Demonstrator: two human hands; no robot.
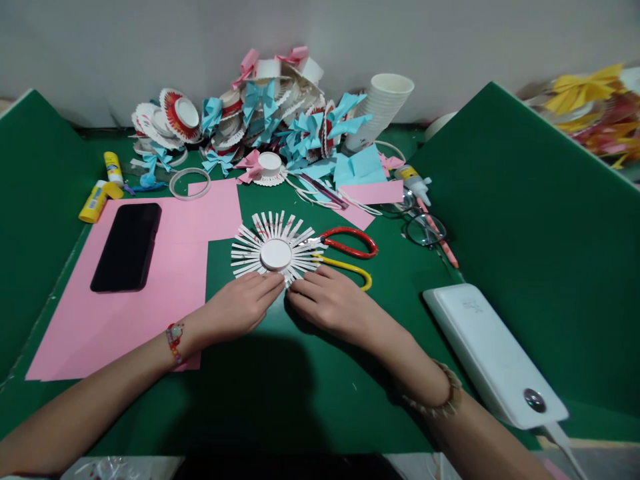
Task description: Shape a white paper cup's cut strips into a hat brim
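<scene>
Left hand (250, 303) and right hand (327, 298) part-curled, fingertips at near strips of the splayed white cup (276, 254), can't tell if I'm pinching any; cup's on the green table (240, 400), scissors (327, 237) at its right edge

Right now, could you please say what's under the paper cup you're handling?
Green table shows between the strips; scissors seem partly beneath them. Whatever the round base covers cannot be seen.

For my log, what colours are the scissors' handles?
The far handle is red, the near handle yellow; head view.
</scene>
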